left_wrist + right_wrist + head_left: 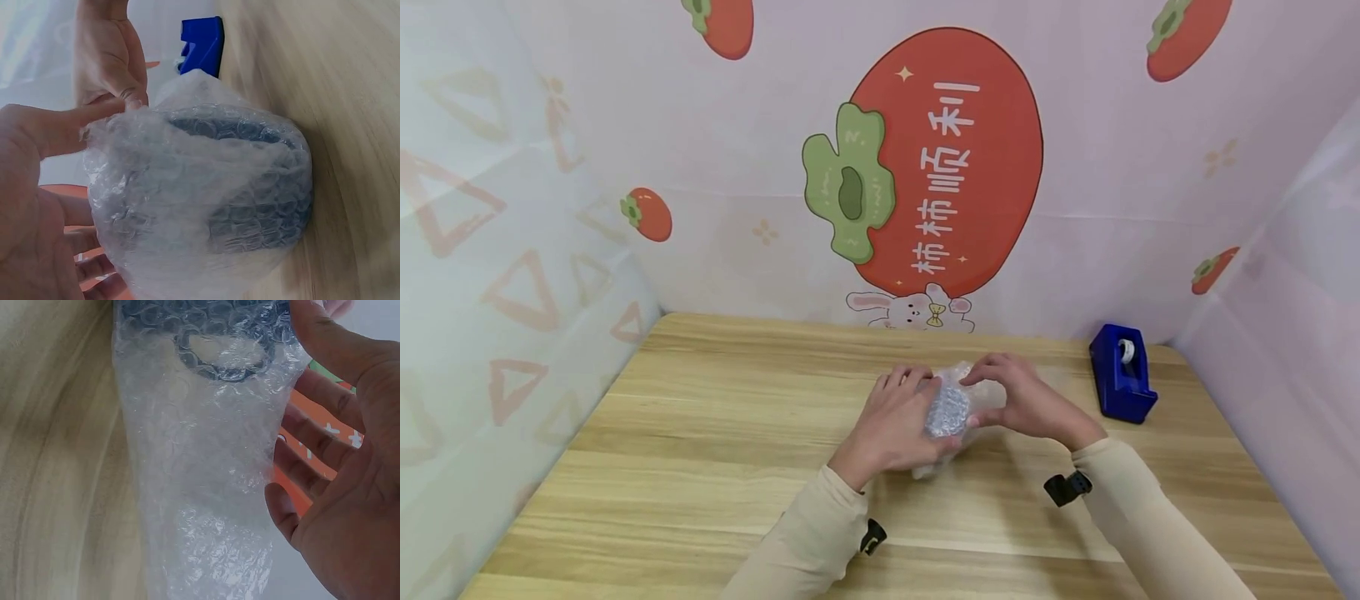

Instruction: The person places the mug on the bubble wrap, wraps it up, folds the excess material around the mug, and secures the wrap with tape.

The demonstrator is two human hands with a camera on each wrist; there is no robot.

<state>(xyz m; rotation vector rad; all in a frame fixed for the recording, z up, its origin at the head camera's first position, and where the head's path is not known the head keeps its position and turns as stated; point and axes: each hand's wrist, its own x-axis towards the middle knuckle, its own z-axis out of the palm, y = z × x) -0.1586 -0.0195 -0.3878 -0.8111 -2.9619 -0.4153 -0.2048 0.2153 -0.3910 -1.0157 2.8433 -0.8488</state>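
Observation:
A dark blue-grey mug [256, 212] stands on the table inside clear bubble wrap [949, 410]. Its looped handle [230, 375] shows through the plastic in the right wrist view. My left hand [895, 421] grips the wrapped mug from the left, thumb at the near side and fingers curved round the far side. From the right, my right hand [1030, 404] holds the edge of the wrap near the mug's top between thumb and fingers. A loose length of bubble wrap [206, 444] sticks out past the handle, below the right palm.
A blue tape dispenser [1123, 375] with a white roll stands at the back right of the wooden table [722, 433]. Behind the table's back edge rises a printed cloth [760, 275] with persimmons, and similar cloths close off both sides.

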